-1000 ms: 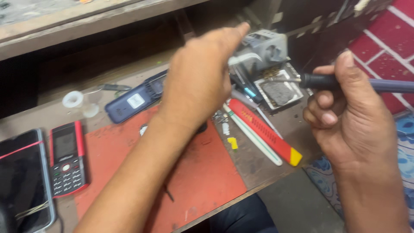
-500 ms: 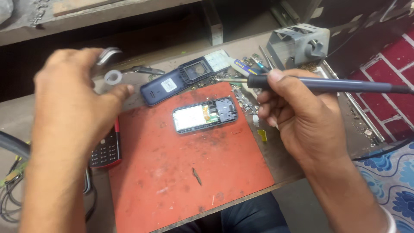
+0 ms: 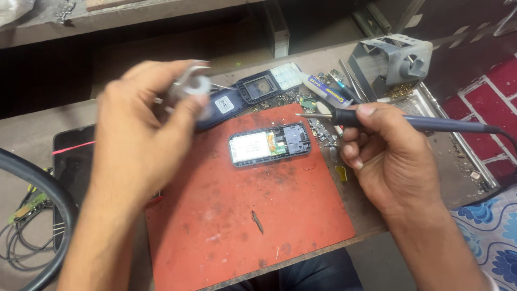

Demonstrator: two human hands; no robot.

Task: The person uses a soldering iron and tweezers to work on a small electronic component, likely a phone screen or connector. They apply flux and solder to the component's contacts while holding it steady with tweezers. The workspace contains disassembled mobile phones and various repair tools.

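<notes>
Both hands closed: spool [image 3: 191, 86], soldering iron [image 3: 409, 121].

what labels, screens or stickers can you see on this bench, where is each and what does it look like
Screen of the opened phone: middle of the red mat, pale rectangle in a dark frame.
Dark slab with a glossy face, perhaps a screen: left of the mat, partly behind the left hand, black with a thin red line.
White sticker: on the dark blue phone part above the mat, small rectangle.
Blue and yellow label: on a white tool handle above the right hand.
</notes>
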